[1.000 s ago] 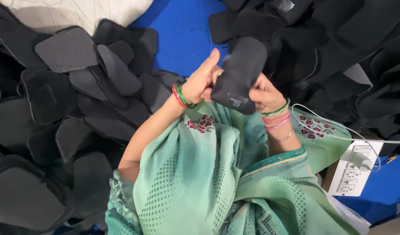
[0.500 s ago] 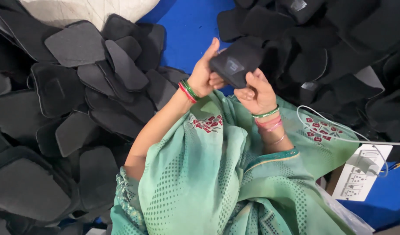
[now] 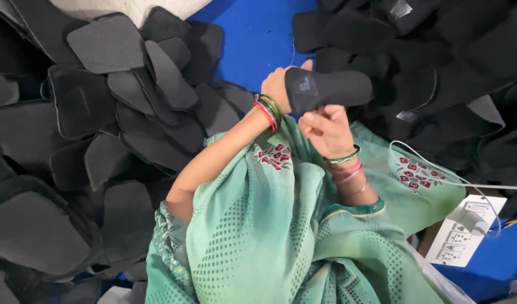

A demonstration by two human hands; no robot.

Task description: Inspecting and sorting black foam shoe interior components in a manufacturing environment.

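Both hands up at centre, over the blue sheet [image 3: 253, 39]. Left hand [image 3: 278, 87] is closed on the left end of a black padded piece [image 3: 326, 90], thumb behind it, fingers mostly hidden by the fabric. Right hand [image 3: 326, 129] sits just below the piece, fingers curled and touching its lower edge; whether it's a real grip I can't tell. The piece lies roughly horizontal, w/ a small grey square patch near its left end. Red & green bangles [image 3: 268, 111] on left wrist, green & pink ones on right.

Left side of the sheet: big heap of grey-black padded pieces [image 3: 129, 101], overlapping. Right & top-right: another pile, darker [image 3: 438, 62]. Lap is covered by green dotted cloth [image 3: 281, 225] w/ red flower motifs. Bottom-right corner: white power strip [image 3: 461, 236] w/ a white cable running off to the right edge.
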